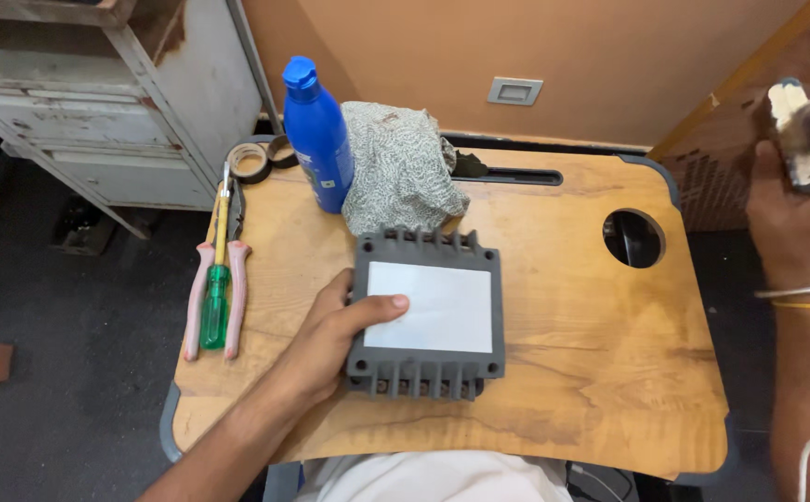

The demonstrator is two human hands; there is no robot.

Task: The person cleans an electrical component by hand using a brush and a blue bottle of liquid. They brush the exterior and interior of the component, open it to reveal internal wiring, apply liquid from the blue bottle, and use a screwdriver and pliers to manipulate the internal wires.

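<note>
Now your left hand (330,339) has its grip clasped on the grey finned module (426,314), thumb on its white rectangular label (437,307); your right hand (795,218) is clenched around a brush (809,135).

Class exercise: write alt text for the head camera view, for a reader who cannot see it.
A person's left hand holds a grey finned module with a white panel on a small wooden table, while the right hand lifts a brush off to the side. Pliers, a green screwdriver, a blue bottle and a cloth lie nearby.

I see a matt grey plastic finned module (428,311) with a smooth white label, on a glossy wood-grain worktop (572,316) beside knitted cloth (400,167).
</note>
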